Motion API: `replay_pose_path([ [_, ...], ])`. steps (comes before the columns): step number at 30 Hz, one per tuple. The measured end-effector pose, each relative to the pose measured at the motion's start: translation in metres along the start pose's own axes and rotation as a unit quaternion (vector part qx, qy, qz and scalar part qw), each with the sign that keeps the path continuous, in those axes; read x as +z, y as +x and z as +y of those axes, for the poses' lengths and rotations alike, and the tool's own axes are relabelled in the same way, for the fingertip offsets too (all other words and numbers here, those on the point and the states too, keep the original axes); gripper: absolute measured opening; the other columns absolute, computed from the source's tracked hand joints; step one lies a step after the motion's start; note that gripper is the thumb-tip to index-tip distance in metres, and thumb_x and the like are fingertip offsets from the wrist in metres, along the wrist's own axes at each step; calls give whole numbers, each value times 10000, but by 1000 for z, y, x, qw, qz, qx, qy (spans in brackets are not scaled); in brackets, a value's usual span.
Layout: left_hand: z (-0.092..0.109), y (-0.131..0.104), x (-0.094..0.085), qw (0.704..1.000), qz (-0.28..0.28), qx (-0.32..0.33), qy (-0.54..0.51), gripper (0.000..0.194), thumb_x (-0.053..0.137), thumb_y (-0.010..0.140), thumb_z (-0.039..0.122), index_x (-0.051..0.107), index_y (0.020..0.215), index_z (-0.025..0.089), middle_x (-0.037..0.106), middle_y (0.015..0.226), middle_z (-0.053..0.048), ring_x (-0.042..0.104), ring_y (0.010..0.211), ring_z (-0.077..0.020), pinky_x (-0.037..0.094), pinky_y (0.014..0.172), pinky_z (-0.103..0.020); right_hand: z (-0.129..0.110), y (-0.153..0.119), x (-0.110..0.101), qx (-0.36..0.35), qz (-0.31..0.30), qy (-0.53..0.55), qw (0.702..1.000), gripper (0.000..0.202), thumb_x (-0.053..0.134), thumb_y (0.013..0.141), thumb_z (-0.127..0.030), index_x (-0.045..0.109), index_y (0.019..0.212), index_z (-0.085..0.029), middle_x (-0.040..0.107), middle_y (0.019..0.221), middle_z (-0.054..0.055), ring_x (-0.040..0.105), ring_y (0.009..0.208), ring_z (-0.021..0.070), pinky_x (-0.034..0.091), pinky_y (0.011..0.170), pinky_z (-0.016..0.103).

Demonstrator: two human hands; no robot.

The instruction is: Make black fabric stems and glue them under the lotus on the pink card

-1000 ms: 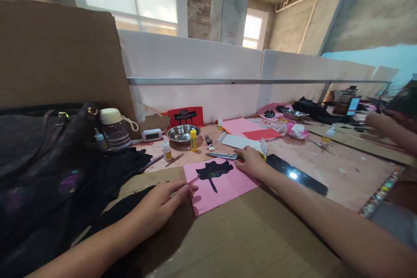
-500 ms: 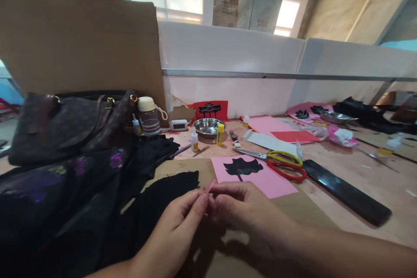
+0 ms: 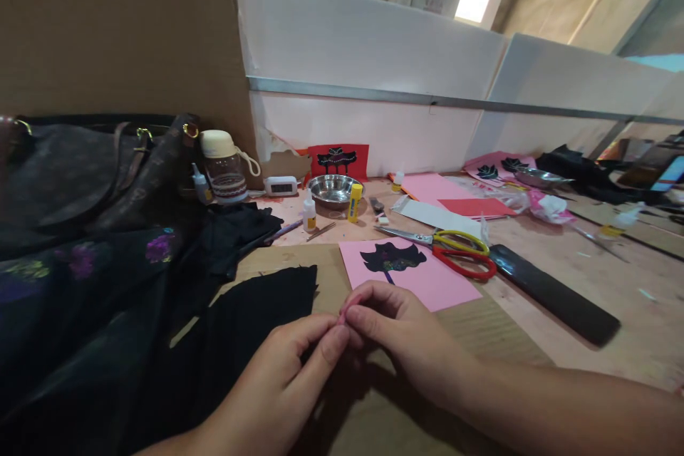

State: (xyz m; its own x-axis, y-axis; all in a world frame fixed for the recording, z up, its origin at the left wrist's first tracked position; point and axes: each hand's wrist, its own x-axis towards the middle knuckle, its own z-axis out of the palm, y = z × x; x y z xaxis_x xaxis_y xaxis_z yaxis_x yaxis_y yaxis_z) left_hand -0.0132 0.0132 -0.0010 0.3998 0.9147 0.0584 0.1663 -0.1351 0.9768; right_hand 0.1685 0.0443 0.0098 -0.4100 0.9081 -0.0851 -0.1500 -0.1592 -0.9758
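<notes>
Left hand (image 3: 291, 370) and right hand (image 3: 409, 333), closed, pinch a pink piece (image 3: 350, 305), seemingly unfinished, near the pink sheet (image 3: 452, 288) already carrying a black cutout (image 3: 392, 258).

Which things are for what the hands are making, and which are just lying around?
Probably for the work:
- small pink piece, pinched between left hand and right hand
- pink sheet with black cutout
- scissors, glue stick, both within easy reach

Probably just lying about:
- handbag
- bottle
- black phone-like slab
</notes>
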Motion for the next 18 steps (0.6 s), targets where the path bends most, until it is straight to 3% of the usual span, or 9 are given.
replay_pose_path([
  [3, 0, 0, -1, 1000, 12, -27, -7, 322, 551, 985, 516, 713, 985, 237, 730, 910, -23, 655, 858, -208, 510, 771, -277, -1, -1, -6, -33, 33, -20, 999, 322, 824, 823, -450, 655, 787, -179, 664, 730, -26, 595, 680, 109, 443, 621, 227],
  [6, 1, 2, -1, 998, 44, -41, -32, 268, 618, 927, 487, 678, 1018, 242, 725, 938, -19, 653, 862, -205, 510, 759, -280, -3, -4, -15, -44, 29, -19, 998, 324, 768, 885, -485, 637, 829, -194, 685, 786, -16, 625, 736, 126, 469, 649, 239],
  [10, 20, 5, -12, 993, 82, -89, 5, 271, 636, 794, 469, 700, 877, 219, 635, 693, 14, 554, 637, -165, 411, 559, -241, -8, -11, -18, -62, 23, -45, 997, 388, 776, 863, -545, 622, 823, -190, 678, 762, -6, 626, 742, 134, 485, 691, 259],
  [13, 44, 7, -37, 989, 85, -82, 93, 246, 621, 727, 449, 713, 691, 223, 591, 578, 20, 503, 553, -153, 362, 515, -244, -11, -15, -13, -27, -8, -53, 998, 489, 785, 801, -640, 589, 811, -191, 658, 750, 1, 599, 713, 142, 490, 661, 272],
  [17, 55, 12, -87, 965, 92, -44, 242, 291, 690, 749, 504, 822, 886, 284, 817, 896, -1, 704, 805, -243, 498, 709, -285, -9, -20, -3, 43, -44, -79, 995, 525, 776, 764, -669, 554, 819, -197, 624, 732, -1, 556, 678, 146, 466, 625, 281],
  [18, 52, 13, -99, 955, 91, -45, 278, 298, 703, 746, 539, 821, 853, 286, 821, 861, 1, 716, 802, -252, 503, 725, -290, -7, -20, -1, 53, -50, -89, 993, 514, 769, 769, -659, 548, 818, -198, 616, 719, -4, 549, 670, 144, 459, 632, 286],
])
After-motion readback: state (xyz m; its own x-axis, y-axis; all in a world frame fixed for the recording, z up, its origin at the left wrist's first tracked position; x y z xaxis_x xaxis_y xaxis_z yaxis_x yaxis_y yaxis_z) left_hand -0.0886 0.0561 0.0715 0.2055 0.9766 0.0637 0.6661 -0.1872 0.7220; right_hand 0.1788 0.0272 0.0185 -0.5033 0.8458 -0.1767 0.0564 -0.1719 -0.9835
